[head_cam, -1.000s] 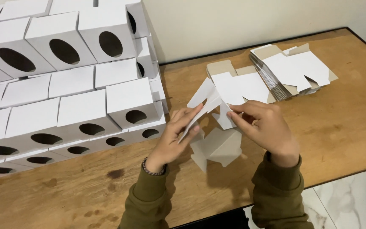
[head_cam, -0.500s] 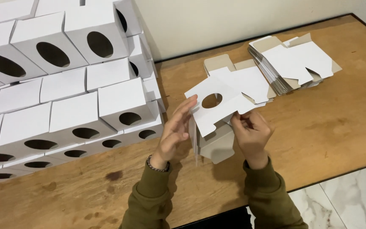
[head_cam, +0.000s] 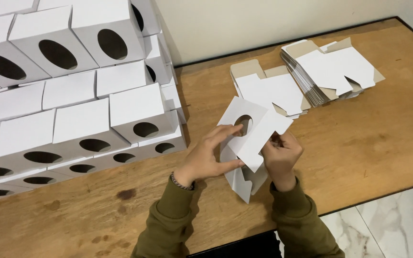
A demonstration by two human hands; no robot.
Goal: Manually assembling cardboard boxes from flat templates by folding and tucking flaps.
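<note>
Carton blank (head_cam: 256, 138) (white, half-folded) pinched by left hand (head_cam: 206, 160) and right hand (head_cam: 280, 155) fingers.

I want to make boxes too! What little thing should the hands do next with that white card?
Probably press the side panels square. The white card blank is half opened between the left hand and right hand, not yet boxy like the finished boxes stacked alongside.
</note>
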